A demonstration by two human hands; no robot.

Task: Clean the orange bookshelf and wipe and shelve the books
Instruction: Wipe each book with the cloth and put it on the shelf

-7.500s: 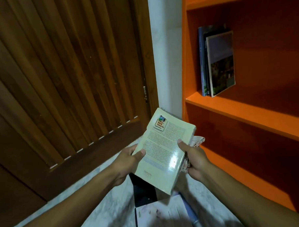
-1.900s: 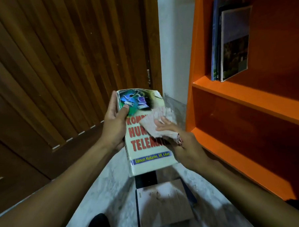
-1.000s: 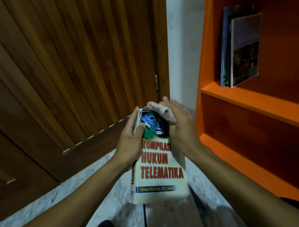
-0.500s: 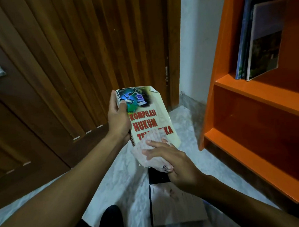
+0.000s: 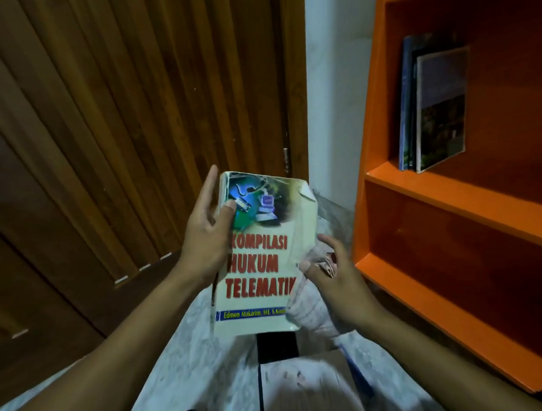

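Note:
A cream paperback (image 5: 267, 261) with red title letters is held upright in front of me, cover facing me. My left hand (image 5: 207, 239) grips its spine edge, thumb on the cover picture. My right hand (image 5: 338, 280) holds a pale cloth (image 5: 305, 300) against the book's lower right edge. The orange bookshelf (image 5: 449, 203) stands at the right. A few thin books (image 5: 433, 105) lean upright at the left end of its middle shelf.
A wooden slatted door (image 5: 120, 134) fills the left side, with a white wall strip (image 5: 332, 78) between it and the shelf. On the marble floor (image 5: 189, 358) below my hands lie a pale book (image 5: 305, 387) and a dark book (image 5: 277, 343).
My right hand with the cloth has slid from the lower cover to the book's right edge. The book stays in my left hand, tilted more upright.

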